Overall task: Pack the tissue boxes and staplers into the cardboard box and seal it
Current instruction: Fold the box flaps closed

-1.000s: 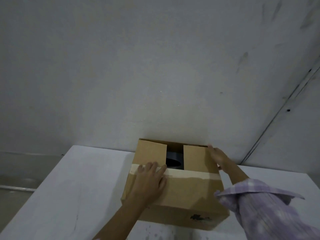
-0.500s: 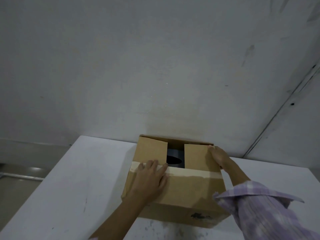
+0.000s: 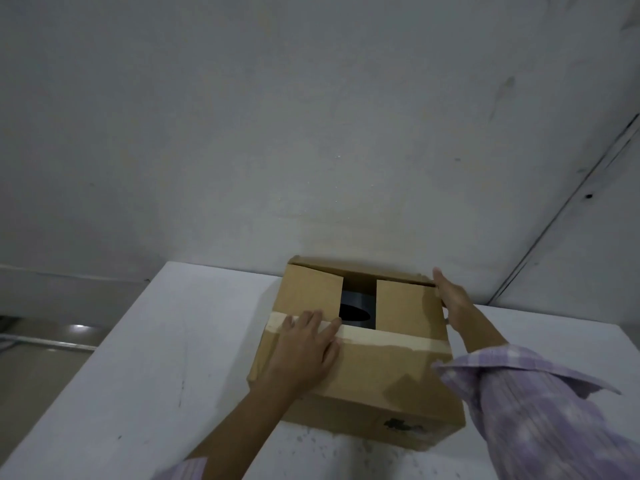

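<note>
A brown cardboard box stands on the white table near the wall. Its near flap is folded down, with a pale tape strip along the flap's edge. Two side flaps lie folded inward, leaving a gap where a dark grey tissue box with a black oval opening shows. My left hand lies flat on the near flap, fingers spread over the tape. My right hand rests against the box's far right corner, at the far flap's edge. No staplers are visible.
The white table extends to the left and right of the box; its left edge drops to a grey floor. A grey wall rises directly behind the box. My purple checked sleeve crosses the lower right.
The view has tilted slightly, so the box sits lower and closer. Both hands stay in the same places on the box.
</note>
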